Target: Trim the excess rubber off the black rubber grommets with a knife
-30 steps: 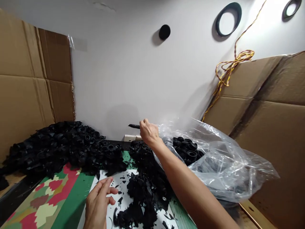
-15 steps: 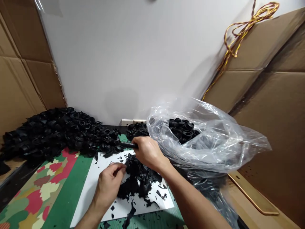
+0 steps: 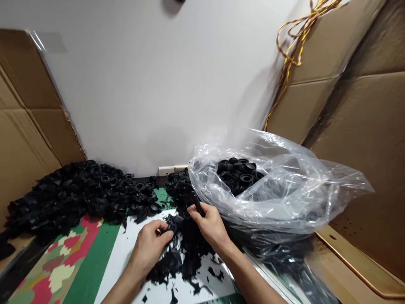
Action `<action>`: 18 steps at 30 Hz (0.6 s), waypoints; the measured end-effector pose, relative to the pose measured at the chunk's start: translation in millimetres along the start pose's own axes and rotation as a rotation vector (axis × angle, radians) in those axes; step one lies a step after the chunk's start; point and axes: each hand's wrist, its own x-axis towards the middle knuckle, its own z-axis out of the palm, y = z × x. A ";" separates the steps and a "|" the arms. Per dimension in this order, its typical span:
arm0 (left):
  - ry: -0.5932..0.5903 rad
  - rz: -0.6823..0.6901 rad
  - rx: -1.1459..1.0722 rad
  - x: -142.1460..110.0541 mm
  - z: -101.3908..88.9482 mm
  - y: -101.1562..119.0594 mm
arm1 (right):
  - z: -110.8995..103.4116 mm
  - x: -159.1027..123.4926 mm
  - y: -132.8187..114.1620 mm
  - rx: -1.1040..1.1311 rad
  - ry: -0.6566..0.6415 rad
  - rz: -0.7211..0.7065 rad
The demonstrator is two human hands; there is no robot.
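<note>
Black ribbed rubber ring is pinched at the fingertips of the left hand, partly hidden by the fingers, above a white sheet. A slim black tool, possibly a craft knife, is gripped between the thumb and fingers of the right hand and held near the ring, apparently not touching it. Both hands are closed on their items. Torn black rubber scraps are piled between and below the hands. A clear plastic bag of ribbed black rubber parts is seen to the right; a larger heap of similar parts lies left, behind a green patterned mat.
</note>
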 end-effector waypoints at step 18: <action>0.322 -0.364 -0.979 12.1 -20.5 -47.2 | 95.5 140.0 -45.2 -0.725 -0.188 -0.203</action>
